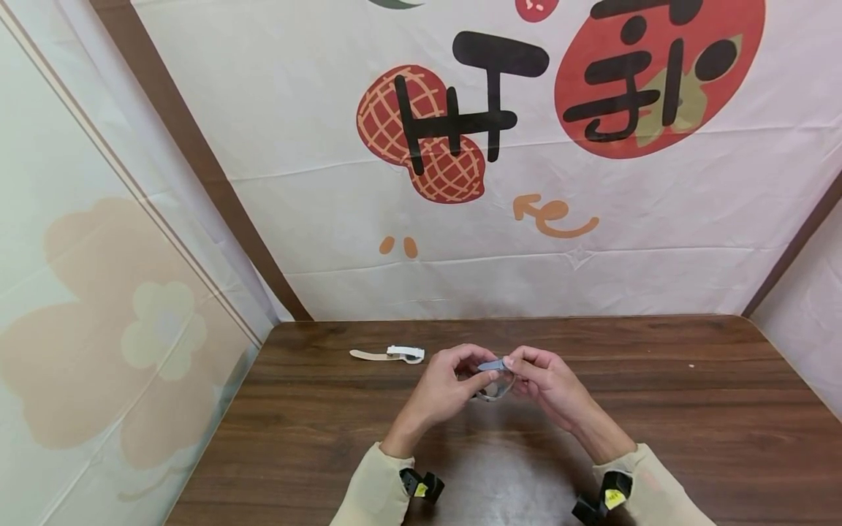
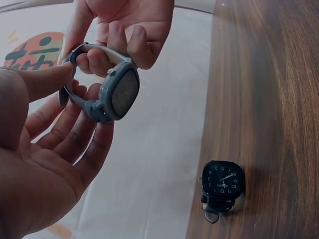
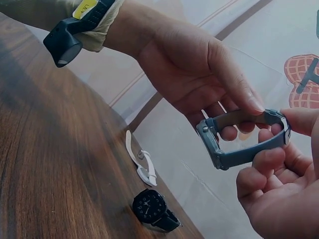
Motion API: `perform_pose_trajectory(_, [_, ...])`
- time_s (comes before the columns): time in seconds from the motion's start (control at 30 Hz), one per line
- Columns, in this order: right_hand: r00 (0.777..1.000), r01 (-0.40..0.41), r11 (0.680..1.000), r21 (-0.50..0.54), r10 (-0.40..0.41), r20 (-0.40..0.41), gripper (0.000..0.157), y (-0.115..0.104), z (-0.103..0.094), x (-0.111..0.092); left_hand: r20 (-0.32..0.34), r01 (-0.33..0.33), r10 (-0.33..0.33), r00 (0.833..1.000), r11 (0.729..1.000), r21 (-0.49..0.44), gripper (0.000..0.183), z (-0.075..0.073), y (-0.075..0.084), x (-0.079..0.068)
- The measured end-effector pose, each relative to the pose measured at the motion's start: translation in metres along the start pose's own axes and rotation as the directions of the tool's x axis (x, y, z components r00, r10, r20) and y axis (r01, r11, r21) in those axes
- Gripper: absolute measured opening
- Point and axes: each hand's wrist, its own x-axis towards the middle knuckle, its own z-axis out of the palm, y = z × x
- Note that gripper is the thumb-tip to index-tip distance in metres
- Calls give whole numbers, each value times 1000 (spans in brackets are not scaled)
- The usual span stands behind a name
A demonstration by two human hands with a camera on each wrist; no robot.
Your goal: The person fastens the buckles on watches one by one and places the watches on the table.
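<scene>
Both hands hold a blue-grey wristwatch [image 2: 118,92] above the table, its strap bent into a loop. My left hand [image 1: 442,386] pinches the strap near its free end, thumb on the outside and fingers around the case side. My right hand [image 1: 552,383] grips the strap at the buckle [image 3: 286,128] between thumb and finger, its other fingers curled by the loop. The square case faces away from the palms in the left wrist view. Whether the strap is fully fastened I cannot tell.
A white watch [image 1: 405,354] with a pale strap lies on the brown wooden table [image 1: 302,424], left of the hands. Near it rests a black watch [image 3: 149,205], dial up, which the hands mostly hide in the head view. A printed cloth [image 1: 316,219] hangs behind the table's back edge.
</scene>
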Motion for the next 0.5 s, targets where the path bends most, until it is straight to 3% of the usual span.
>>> perform_pose_trajectory(0.27, [998, -27, 999, -32, 26, -49, 18, -2, 1, 0, -1, 21, -22, 1000, 1000, -12, 12, 2, -2, 1])
perform_pose_trajectory(0.5, [997, -50, 999, 2, 50, -51, 19, -2, -2, -1, -21, 28, -30, 999, 998, -58, 13, 0, -7, 3])
